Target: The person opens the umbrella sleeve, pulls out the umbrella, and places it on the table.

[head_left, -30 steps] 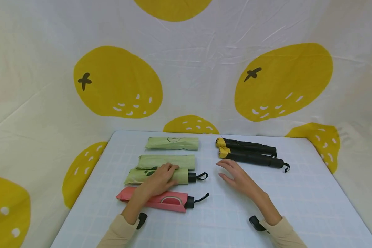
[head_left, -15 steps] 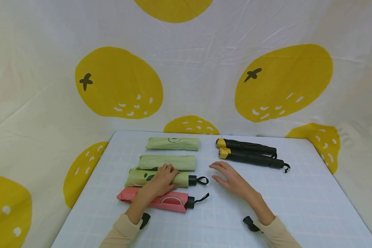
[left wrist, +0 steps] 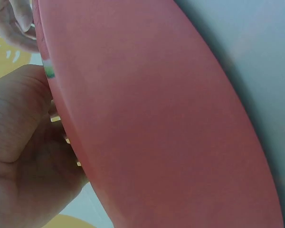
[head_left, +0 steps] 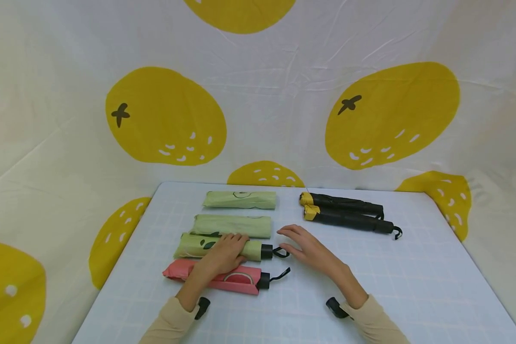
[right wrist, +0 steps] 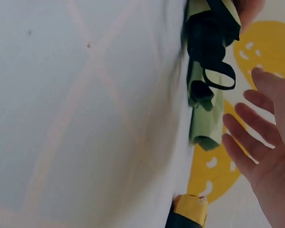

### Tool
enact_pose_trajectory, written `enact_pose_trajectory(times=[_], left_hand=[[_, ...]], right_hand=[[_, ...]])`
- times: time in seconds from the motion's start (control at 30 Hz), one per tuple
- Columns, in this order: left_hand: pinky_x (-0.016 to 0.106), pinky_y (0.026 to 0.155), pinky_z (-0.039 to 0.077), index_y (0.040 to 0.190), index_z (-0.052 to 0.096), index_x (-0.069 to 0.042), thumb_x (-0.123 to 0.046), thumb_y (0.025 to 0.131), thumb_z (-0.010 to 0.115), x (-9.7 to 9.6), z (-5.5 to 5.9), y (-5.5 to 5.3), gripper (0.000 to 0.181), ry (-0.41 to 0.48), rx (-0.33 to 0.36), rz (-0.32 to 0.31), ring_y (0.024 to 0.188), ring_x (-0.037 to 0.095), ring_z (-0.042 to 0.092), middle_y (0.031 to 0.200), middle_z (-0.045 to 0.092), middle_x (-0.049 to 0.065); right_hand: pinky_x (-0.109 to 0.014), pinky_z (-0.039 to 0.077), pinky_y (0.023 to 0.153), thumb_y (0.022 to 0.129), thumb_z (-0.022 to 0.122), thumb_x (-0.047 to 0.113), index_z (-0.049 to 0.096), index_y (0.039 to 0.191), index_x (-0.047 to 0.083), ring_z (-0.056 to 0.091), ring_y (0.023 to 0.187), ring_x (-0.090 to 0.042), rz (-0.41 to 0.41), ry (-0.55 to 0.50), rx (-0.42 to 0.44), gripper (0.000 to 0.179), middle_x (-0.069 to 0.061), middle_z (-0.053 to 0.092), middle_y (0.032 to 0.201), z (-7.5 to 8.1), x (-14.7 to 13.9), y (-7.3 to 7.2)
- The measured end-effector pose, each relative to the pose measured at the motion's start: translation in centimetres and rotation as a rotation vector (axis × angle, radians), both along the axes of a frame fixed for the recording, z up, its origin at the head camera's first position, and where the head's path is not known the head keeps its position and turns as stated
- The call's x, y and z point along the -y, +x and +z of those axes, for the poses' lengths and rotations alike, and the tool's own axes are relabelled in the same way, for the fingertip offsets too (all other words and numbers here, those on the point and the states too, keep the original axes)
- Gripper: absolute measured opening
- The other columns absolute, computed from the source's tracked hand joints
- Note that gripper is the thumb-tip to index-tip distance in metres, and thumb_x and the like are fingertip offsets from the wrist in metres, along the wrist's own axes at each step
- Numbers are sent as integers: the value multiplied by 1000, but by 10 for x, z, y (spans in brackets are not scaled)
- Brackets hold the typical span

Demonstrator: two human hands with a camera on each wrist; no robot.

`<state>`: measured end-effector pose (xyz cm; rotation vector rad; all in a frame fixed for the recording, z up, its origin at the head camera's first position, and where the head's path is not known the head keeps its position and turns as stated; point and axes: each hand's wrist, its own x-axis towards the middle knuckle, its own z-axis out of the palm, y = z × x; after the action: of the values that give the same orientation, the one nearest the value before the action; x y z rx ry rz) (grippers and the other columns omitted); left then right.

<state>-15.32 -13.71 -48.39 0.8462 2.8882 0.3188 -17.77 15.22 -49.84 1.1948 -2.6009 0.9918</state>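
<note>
My left hand [head_left: 224, 252] grips the front green folding umbrella [head_left: 191, 246] across its middle, thumb on the near side and fingers over the top. A black handle with a wrist loop sticks out of its right end. My right hand [head_left: 307, 247] hovers by that loop, fingers spread and holding nothing; in the right wrist view a gap shows between its fingers and the loop [right wrist: 228, 85]. Just in front lies a pink folding umbrella [head_left: 242, 282], under my left forearm. It fills most of the left wrist view and hides part of the hand [left wrist: 19, 128].
Behind the gripped umbrella lie two more green umbrellas, a nearer one [head_left: 236, 224] and a farther one [head_left: 249, 200]. At the back right, two black umbrellas [head_left: 352, 220] with yellow ends lie side by side. A fruit-print curtain [head_left: 275, 105] hangs behind the table.
The front green umbrella has shifted slightly towards me under my left hand, away from the green one behind. My right hand has moved left, up to the wrist loop.
</note>
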Motion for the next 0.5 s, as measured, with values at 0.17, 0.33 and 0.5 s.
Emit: enact_pose_trajectory(times=[0.17, 0.33, 0.5], left_hand=[[56, 102, 45, 131, 55, -4, -19, 97, 73, 2, 0, 1, 41, 36, -28, -13, 116, 37, 58, 125, 62, 15], [57, 101, 46, 131, 56, -5, -19, 96, 74, 3, 1, 2, 41, 71, -51, -6, 114, 36, 59, 123, 63, 14], [54, 100, 47, 129, 57, -4, -19, 96, 74, 4, 4, 1, 41, 108, -93, -13, 111, 34, 59, 120, 64, 13]], right_hand=[[-42, 50, 103, 100, 70, 20, 63, 136, 3, 59, 123, -20, 6, 12, 24, 40, -6, 62, 133, 1, 8, 0], [-42, 50, 103, 102, 67, 21, 61, 137, 3, 59, 123, -22, 25, 34, 42, 40, -8, 61, 134, 3, 16, 1], [-43, 51, 102, 104, 64, 23, 60, 140, 2, 59, 125, -25, 47, 44, 64, 42, -11, 60, 136, 6, 25, 2]])
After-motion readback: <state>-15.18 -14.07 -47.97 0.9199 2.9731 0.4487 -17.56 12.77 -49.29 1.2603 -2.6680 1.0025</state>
